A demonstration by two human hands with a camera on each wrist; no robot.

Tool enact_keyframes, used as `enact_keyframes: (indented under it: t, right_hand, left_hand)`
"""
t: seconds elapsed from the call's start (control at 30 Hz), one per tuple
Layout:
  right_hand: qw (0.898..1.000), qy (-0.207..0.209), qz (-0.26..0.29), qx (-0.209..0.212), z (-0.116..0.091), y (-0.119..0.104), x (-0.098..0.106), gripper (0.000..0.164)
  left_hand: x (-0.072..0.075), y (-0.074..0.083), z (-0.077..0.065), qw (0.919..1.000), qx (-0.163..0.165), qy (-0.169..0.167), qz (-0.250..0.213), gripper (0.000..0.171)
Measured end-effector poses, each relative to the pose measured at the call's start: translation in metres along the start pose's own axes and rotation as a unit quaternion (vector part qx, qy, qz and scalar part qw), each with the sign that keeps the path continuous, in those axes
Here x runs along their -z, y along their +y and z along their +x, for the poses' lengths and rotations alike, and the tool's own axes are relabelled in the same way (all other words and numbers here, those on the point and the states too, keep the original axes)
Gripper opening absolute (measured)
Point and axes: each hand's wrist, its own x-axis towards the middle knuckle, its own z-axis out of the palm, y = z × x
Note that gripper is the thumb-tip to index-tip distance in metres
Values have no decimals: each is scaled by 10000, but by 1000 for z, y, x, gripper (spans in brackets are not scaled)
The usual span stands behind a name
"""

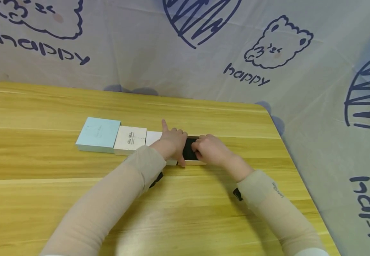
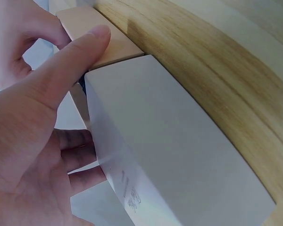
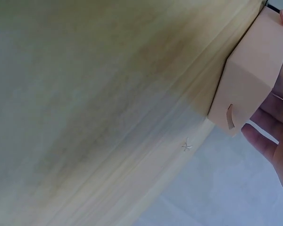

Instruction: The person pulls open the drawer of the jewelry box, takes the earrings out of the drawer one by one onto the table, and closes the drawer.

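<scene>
Four boxes stand in a row from left to right across the worktop [image 1: 44,199], towards its far side. At the left end is a light blue box [image 1: 98,133]; a cream box [image 1: 130,140] with dark lettering touches its right side. Next comes a white box [image 2: 165,132], partly covered by the left arm, and at the right end a peach box [image 3: 259,56] with a black interior. A small tab [image 3: 230,117] projects from the peach box's right end.

The left hand [image 1: 172,140] grips across the junction of the white and peach boxes: thumb on the peach box's near face, other fingers reaching over the white box, tips partly hidden. The right hand [image 1: 213,151] holds the right part of the peach box with curled fingers; not every fingertip can be seen.

Both forearms wear beige sleeves [image 1: 117,192]. Behind the worktop hangs a pale sheet [image 1: 140,53] bearing blue drawings and the word "happy".
</scene>
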Motion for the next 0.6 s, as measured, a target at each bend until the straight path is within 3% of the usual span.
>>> enact_keyframes:
  t: [0.1, 0.33, 0.6]
  right_hand:
    - [10000, -45, -33, -9, 0, -1, -1, 4]
    - [9999, 58, -50, 69, -1, 0, -3, 6]
    - [9982, -47, 580, -127, 0, 3, -1, 20]
  left_hand:
    - [0, 0, 0, 10000, -5, -5, -8, 95]
    - [1, 0, -1, 10000, -15, -17, -15, 95]
    - [1, 0, -2, 10000, 1, -41, 72, 96]
